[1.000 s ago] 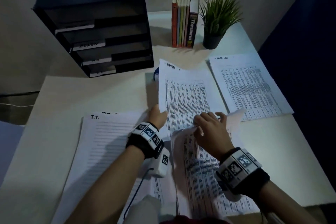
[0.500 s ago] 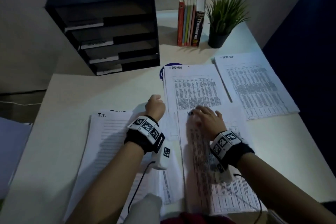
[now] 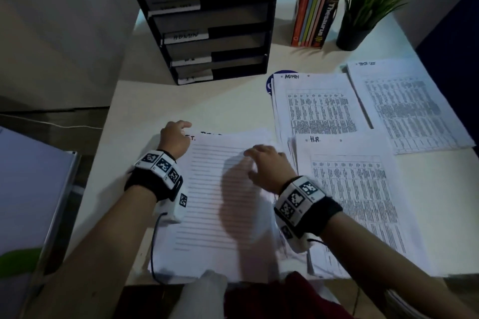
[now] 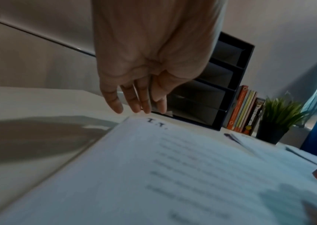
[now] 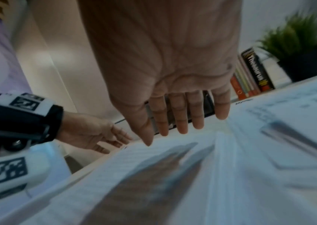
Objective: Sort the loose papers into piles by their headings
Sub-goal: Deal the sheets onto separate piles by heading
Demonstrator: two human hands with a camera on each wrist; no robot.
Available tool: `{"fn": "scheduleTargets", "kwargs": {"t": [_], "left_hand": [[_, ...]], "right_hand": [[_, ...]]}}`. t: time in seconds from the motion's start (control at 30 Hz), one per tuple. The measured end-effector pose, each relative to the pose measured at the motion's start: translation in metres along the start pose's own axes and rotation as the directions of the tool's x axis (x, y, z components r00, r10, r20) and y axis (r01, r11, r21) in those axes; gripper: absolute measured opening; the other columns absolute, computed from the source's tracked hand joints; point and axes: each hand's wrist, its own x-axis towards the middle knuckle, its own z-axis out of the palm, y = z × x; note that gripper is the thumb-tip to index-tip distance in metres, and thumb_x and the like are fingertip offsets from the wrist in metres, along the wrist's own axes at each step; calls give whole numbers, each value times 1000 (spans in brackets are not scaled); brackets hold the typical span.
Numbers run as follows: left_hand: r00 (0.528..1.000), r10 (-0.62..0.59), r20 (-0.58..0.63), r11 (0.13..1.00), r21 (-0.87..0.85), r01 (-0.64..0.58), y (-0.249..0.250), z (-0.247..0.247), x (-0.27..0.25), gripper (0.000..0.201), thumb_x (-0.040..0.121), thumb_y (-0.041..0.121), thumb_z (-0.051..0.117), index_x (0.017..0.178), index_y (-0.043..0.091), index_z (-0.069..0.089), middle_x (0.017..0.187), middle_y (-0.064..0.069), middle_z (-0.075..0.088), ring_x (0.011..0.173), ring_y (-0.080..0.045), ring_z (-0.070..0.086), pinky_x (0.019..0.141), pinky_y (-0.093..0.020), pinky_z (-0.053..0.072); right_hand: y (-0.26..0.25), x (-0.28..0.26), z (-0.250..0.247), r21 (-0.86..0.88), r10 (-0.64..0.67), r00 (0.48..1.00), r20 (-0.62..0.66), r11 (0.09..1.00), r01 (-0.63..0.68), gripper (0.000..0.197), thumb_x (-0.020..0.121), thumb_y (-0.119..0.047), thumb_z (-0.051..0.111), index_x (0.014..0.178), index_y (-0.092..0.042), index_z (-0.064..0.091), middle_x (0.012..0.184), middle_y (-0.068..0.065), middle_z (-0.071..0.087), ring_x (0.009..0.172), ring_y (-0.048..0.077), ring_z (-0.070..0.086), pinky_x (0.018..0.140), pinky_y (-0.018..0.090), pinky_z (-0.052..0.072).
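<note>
The left hand (image 3: 175,138) hovers at the I.T. pile's (image 3: 220,204) top-left corner, grip released, fingers straight. The right hand (image 3: 267,166) hangs over the same pile, fingers spread, grasping nothing

I.T. pile (image 3: 223,204): white, thin grey ruled lines, black handwritten heading.
H.R. pile (image 3: 363,189): white, dense black table print, right of the right fingers (image 3: 252,151).
ADMIN pile (image 3: 318,109): white, black columns of print, beyond the right fingers.
Tabletop (image 3: 207,103): pale cream.
Tray rack (image 3: 207,18): black, white labels.
Books (image 3: 315,15): red, green, yellow, pink and black spines.
Plant (image 3: 368,0): green blades, black pot.
Wrist bands (image 3: 303,199): black, white blocks with black square codes.
</note>
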Motion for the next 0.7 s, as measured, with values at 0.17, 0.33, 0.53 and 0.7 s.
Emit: {"fn": "scheduleTargets", "kwargs": {"t": [0.17,0.33,0.53,0.7], "left_hand": [[992,73,103,994,69,-80,-25,-2,-2,44,90,2,47,133,8,45,136,-19,40,127,-31,40,104,-30,30],[969,227,92,943,229,-243,-34,-2,-10,47,90,6,51,137,10,43,139,-17,39,129,-29,37,107,-34,30],[891,446,80,847,284,-450,-30,-10,-20,17,92,6,47,94,-3,61,99,-20,59,95,-33,55,79,-36,42],[907,359,219,917,-262,-300,-27,-28,-30,32,87,24,60,68,-2,53,65,-10,47,64,-18,46,60,-26,36]], "right_hand": [[-18,-5,37,-92,48,998,47,995,-43,69,82,-42,62,139,-24,29,148,-2,20,136,26,17,102,47,30],[-13,2,34,-147,74,997,1,986,-73,71,78,-48,65,136,-36,28,147,-4,17,137,26,12,107,49,22],[-16,18,27,-126,142,987,74,983,-132,86,66,-43,78,134,-38,25,145,-2,14,139,29,6,109,56,18],[-26,25,22,-172,189,982,17,968,-183,90,66,-37,80,138,-28,26,140,4,25,130,28,26,103,46,30]]}}
